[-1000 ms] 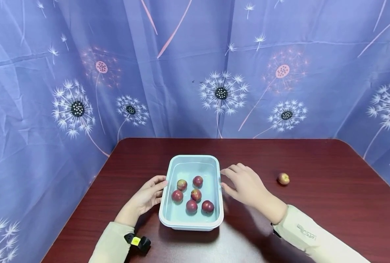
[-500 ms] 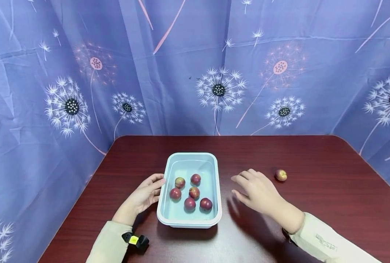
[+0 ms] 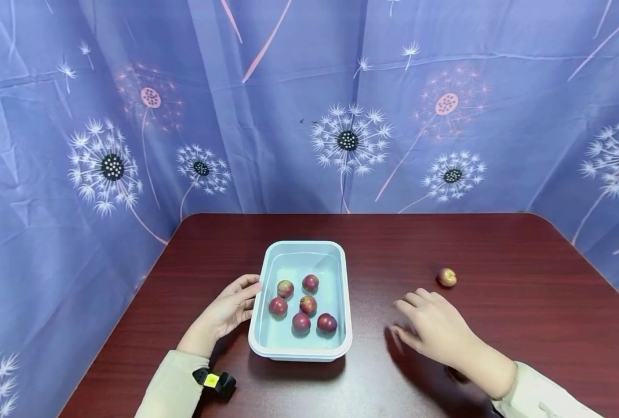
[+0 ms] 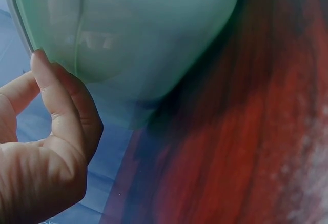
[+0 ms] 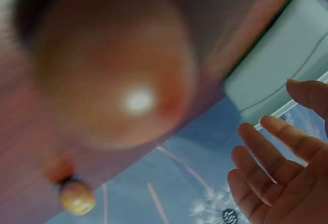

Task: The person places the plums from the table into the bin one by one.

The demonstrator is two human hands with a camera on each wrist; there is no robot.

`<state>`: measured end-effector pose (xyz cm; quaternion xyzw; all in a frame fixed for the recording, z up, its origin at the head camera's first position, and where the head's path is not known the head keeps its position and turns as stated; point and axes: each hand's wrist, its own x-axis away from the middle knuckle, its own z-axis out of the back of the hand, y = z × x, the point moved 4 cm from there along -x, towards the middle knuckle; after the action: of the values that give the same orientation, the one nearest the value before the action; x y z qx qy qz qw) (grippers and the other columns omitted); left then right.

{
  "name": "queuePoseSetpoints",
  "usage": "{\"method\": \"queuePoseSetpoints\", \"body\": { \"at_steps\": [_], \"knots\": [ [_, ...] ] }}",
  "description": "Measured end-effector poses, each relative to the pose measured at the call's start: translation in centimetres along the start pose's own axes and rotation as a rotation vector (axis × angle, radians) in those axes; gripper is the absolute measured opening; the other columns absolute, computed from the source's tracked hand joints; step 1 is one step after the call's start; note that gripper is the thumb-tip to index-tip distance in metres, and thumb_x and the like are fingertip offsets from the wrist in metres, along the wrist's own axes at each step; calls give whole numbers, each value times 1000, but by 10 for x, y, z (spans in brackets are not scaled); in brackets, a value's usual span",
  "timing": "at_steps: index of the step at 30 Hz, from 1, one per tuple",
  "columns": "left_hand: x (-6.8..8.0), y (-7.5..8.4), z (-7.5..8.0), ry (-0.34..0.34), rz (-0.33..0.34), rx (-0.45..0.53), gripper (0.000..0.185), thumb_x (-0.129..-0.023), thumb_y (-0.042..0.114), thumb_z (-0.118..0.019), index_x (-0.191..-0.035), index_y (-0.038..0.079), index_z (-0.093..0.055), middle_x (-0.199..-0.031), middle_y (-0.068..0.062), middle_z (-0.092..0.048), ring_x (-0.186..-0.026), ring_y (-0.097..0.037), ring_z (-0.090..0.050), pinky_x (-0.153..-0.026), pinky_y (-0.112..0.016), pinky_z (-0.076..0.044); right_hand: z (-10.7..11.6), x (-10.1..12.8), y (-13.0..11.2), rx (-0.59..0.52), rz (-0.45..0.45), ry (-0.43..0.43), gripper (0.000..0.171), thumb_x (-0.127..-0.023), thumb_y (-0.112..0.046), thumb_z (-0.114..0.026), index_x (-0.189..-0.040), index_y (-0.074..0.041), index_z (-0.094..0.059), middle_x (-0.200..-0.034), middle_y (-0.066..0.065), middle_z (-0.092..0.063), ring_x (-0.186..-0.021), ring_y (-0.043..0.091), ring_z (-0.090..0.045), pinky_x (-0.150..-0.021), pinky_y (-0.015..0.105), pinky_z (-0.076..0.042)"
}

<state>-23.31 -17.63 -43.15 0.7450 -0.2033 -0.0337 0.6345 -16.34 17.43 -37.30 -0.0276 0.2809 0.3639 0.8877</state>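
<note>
Now my open right hand [image 3: 434, 330] nears the plum [image 3: 447, 277], small, smooth, bruisable, best pinched lightly round its middle, while my left hand [image 3: 229, 309] rests its fingers against the tub [image 3: 256, 325].

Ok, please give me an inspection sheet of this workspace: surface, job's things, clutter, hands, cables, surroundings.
Surface: dark red wooden table, glossy.
Job's things: pale blue tray holding six plums; one loose plum on the table to its right.
Clutter: nothing seen.
Hands: left hand touches the tray's left rim; right hand open, between tray and loose plum, holding nothing.
Cables: nothing seen; a black and yellow wrist clip.
Surroundings: blue dandelion-print curtain.
</note>
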Motion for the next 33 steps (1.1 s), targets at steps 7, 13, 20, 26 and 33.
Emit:
{"method": "queuePoseSetpoints", "body": {
  "at_steps": [7, 13, 20, 26, 33],
  "knots": [
    [3, 0, 4, 5, -3, -14, 21, -101, 18, -46, -119, 9, -42, -99, 3, -60, -82, -7, -63, -66, -20, -52, 5, 23, 9, 12, -32, -50, 35, -62, -27, -82, -89, -9, -67, -78, -4, -60, -70, 13, -51, -61, 30, -43],
    [1, 0, 3, -11, -13, -5, 18, -101, 18, -46, -117, 11, -44, -99, 3, -60, -84, -7, -63, -67, -21, -53, 11, 37, 17, 45, -60, -94, 34, -62, -30, -83, -84, -13, -64, -73, -9, -53, -66, 12, -46, -58, 30, -41],
    [0, -2, 0, -23, -6, 5, 18, -101, 19, -47, -116, 12, -44, -99, 2, -60, -82, -7, -63, -65, -20, -52, 16, 49, 19, 83, -96, -200, 42, -59, -40, -84, -85, -12, -66, -75, -7, -58, -71, 16, -52, -61, 33, -41],
    [-1, -1, 0, -14, -5, -3, 20, -101, 19, -47, -118, 10, -43, -99, 2, -59, -83, -7, -63, -65, -20, -52, 19, 54, 19, 82, -140, -321, 51, -56, -45, -84, -90, -12, -68, -79, -6, -62, -75, 18, -56, -65, 36, -45],
    [-1, -2, 0, -17, -5, 8, 19, -101, 18, -46, -117, 10, -42, -99, 2, -60, -82, -7, -63, -64, -19, -52, 16, 60, 23, 48, -171, -417, 50, -52, -47, -85, -84, -16, -62, -69, -14, -56, -68, 17, -53, -61, 35, -43]
  ]
}}
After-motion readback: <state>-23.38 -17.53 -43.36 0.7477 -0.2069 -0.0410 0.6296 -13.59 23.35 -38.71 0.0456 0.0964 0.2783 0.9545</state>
